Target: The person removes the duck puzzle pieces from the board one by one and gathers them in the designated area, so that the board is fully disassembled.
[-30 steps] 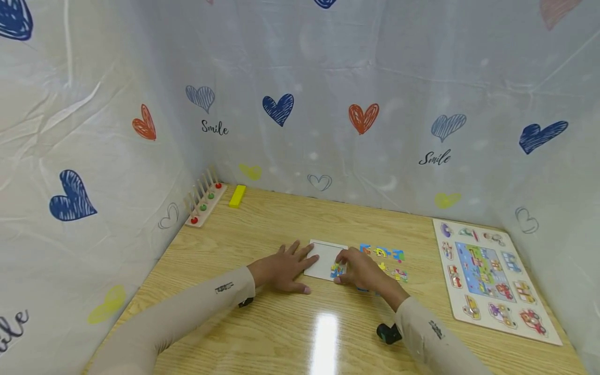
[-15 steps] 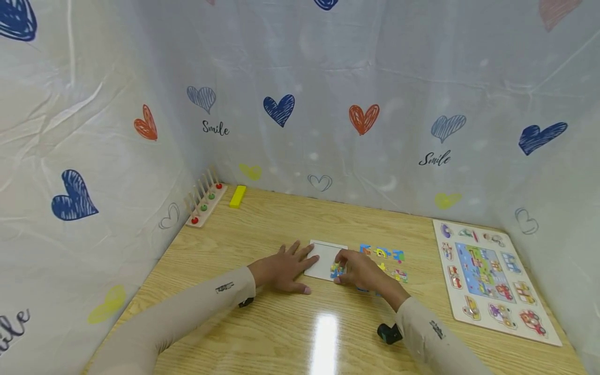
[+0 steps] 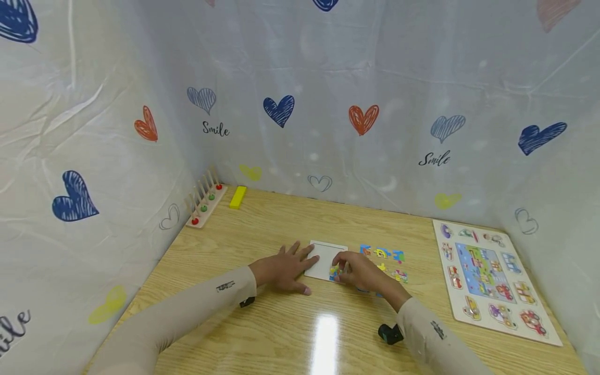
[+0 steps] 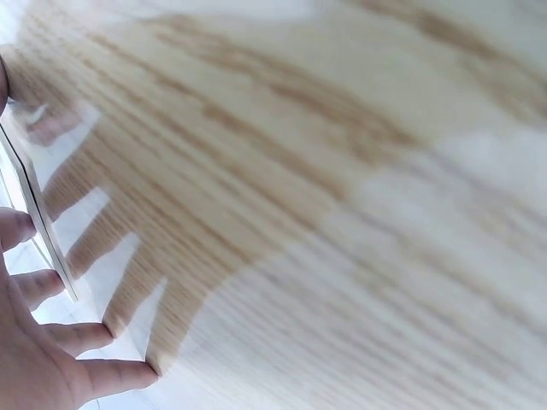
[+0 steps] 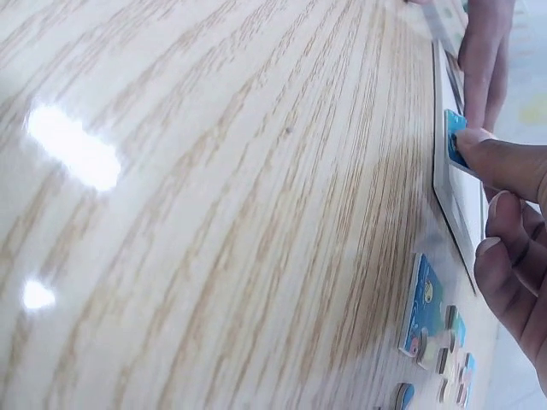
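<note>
A small white puzzle tray [image 3: 324, 267] lies flat in the middle of the table. My left hand [image 3: 283, 272] is spread with its fingers straight, and some fingertips rest on the tray's left side. With thumb and fingers, my right hand [image 3: 362, 271] pinches a colourful jigsaw piece [image 3: 334, 273] over the tray's lower right part. In the right wrist view the thumb lies on the blue piece [image 5: 453, 128], which is partly covered by it. Whether the piece lies flat in the tray, I cannot tell.
Several loose jigsaw pieces [image 3: 382, 252] lie right of the tray, some hidden by my right hand. A large picture peg board [image 3: 485, 276] lies at the right. A pegged wooden stand [image 3: 206, 205] and a yellow block [image 3: 237, 197] stand at the back left.
My right hand has shifted slightly left with the jigsaw piece, away from the tray's right edge. The left hand has stayed in place.
</note>
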Demonstrator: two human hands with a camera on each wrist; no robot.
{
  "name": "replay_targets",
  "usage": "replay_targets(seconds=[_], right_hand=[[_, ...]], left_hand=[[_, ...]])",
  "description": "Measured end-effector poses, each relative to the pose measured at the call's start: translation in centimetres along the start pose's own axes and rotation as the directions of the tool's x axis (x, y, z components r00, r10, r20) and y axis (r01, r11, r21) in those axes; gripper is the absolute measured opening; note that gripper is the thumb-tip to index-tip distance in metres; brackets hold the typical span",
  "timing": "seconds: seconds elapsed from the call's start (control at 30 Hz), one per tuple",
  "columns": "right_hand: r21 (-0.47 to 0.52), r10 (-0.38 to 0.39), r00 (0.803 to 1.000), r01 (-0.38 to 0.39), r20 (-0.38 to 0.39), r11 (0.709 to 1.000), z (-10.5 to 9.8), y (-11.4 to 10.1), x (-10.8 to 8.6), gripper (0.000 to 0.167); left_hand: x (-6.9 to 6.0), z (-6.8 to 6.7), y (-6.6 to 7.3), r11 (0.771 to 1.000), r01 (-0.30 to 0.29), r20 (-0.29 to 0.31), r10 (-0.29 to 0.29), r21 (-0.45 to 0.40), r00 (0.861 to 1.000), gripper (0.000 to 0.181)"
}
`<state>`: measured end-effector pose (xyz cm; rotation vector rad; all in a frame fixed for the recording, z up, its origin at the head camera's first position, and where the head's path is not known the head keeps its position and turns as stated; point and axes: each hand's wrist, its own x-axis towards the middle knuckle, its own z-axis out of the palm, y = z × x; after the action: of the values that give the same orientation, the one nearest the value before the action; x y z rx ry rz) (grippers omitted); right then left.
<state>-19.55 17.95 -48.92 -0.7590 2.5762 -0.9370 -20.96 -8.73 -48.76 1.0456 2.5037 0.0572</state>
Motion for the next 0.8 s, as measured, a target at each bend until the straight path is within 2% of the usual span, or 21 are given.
replay_targets(seconds=[0.13,0.27,0.53,0.8], right_hand=[[0.002,-0.03,0.999,0.03,0.021,1.0,-0.1,0.1,-0.1,0.022],[-0.01,-0.03,0.999,0.03,0.034,0.999,0.0,0.2,-0.2,0.021],[-0.002,-0.068,0.997,0.068,0.035,0.998,-0.2,0.2,-0.6,0.024],[0.05,-0.025,1.0,0.024,0.015,0.998,-0.8,0.5,-1.3,0.024]], left_hand=[[0.1,0.1,0.0,1.0,0.007,0.001,-0.007,0.001,1.0,0.094],[0.3,0.3,-0.1,1.0,0.01,0.0,-0.01,0.003,1.0,0.095],[0.4,0.5,-0.2,1.0,0.011,-0.001,-0.011,-0.004,1.0,0.095],[0.4,0.5,-0.2,1.0,0.004,-0.009,-0.004,0.003,1.0,0.095]])
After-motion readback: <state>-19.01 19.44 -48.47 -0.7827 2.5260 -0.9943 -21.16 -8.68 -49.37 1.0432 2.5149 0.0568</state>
